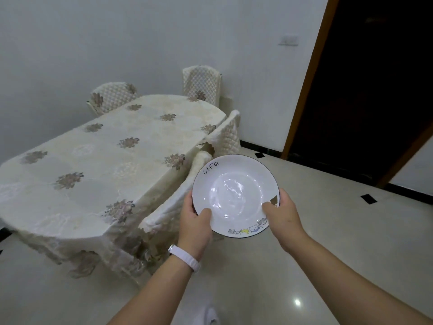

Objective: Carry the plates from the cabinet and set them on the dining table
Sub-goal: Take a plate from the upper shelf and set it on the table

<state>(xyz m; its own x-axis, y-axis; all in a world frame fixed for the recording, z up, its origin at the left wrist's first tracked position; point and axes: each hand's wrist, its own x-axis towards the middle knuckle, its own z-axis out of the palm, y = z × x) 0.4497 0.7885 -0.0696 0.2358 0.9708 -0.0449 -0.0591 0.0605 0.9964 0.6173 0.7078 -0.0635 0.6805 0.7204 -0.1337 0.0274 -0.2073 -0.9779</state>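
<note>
A white plate (235, 191) with a dark rim, the word "Life" and small cartoon cats sits in front of me, held in the air over the floor. My left hand (195, 222) grips its left edge, thumb on the rim. My right hand (282, 215) grips its right edge, thumb lying inside the rim. The dining table (105, 160), covered with a cream floral cloth, stands to the left of the plate, and I see nothing on its top. The cabinet is out of view.
Chairs with quilted covers surround the table: one (178, 207) right beside the plate, another (228, 134) behind it, two (201, 85) at the far side. A dark wooden door (365, 90) stands at the right. Glossy tiled floor (328, 231) lies underfoot.
</note>
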